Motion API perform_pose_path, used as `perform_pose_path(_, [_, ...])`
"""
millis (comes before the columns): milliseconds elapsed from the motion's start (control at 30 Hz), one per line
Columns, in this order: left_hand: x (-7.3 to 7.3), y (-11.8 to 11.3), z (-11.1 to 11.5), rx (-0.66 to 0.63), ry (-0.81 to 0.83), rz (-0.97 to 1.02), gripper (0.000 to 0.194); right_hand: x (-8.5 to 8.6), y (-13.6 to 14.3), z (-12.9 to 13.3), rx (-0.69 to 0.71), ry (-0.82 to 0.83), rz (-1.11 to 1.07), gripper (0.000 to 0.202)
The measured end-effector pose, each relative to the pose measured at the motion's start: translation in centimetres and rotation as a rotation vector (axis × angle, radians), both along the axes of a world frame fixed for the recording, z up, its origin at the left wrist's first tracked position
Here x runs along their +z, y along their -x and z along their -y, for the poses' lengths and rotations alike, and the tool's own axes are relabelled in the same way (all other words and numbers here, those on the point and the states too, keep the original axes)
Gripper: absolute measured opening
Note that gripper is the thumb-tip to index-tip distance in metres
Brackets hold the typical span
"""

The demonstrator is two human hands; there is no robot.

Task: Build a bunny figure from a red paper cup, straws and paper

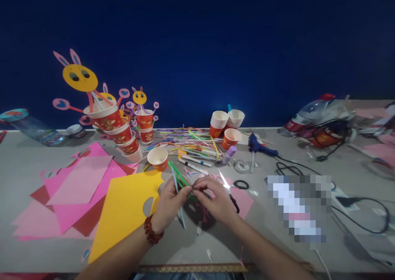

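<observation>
My left hand point(169, 199), with a beaded bracelet at its wrist, is closed around a few thin straws. Green straws point(176, 172) slant up and left out of its grip, and a whitish straw point(182, 220) crosses under the fingers. Fingertips of my right hand point(217, 199) are pinched together against the left thumb, at the lower end of the green straws; the exact contact is partly hidden. Just behind the hands stands an orange-red paper cup point(157, 159). Black-handled scissors point(240, 185) lie open right of my right hand.
Yellow card point(123, 208) and pink sheets point(80, 179) cover the left side. Decorated cup figures point(106, 117) stand behind them. Loose straws point(191, 138), markers point(194, 164), stacked cups point(218, 123), a glue stick point(229, 153) and a blue glue gun point(261, 147) with trailing cable lie towards the wall.
</observation>
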State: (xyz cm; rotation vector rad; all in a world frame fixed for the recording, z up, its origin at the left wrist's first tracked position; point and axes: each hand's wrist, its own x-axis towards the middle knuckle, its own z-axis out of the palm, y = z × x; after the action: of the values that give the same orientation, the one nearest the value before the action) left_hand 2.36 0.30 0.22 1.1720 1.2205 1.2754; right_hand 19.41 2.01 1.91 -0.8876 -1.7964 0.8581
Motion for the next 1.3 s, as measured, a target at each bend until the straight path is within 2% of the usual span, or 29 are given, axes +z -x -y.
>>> perform_pose_path(267, [-0.4, 0.2, 0.0, -0.006, -0.032, -0.102, 0.025, -0.2, 0.0, 0.0, -0.007, 0.137, -0.009, 0.001])
perform_pose_path(367, [-0.4, 0.1, 0.0, 0.006, -0.039, -0.120, 0.025, 0.1, 0.0, -0.1, 0.020, 0.154, 0.002, 0.002])
perform_pose_path(567, [-0.7, -0.1, 0.3, 0.033, -0.038, -0.125, 0.026, -0.4, 0.1, -0.3, 0.105, 0.295, -0.066, 0.007])
perform_pose_path(667, [-0.5, -0.3, 0.2, 0.046, 0.026, -0.053, 0.029, -0.6, 0.0, 0.0, 0.104, 0.209, -0.008, 0.008])
perform_pose_path(833, [0.5, -0.7, -0.2, 0.027, 0.135, 0.206, 0.036, -0.1, -0.3, 0.1, 0.032, -0.032, 0.029, 0.006])
perform_pose_path(900, [0.7, -0.7, -0.2, 0.033, 0.130, 0.233, 0.037, -0.1, -0.3, -0.1, -0.011, -0.037, -0.037, 0.007])
perform_pose_path(1033, [0.4, -0.5, -0.1, 0.016, 0.137, 0.227, 0.039, -0.4, -0.5, -0.6, -0.048, 0.085, -0.104, 0.002])
perform_pose_path(1133, [0.3, -0.4, -0.1, -0.018, 0.147, 0.226, 0.039, -0.3, -0.8, -0.8, 0.020, 0.092, 0.012, 0.014])
perform_pose_path(1300, [0.5, -0.4, -0.1, -0.047, 0.166, 0.242, 0.041, 0.5, -1.0, -0.7, 0.050, 0.017, 0.200, 0.016])
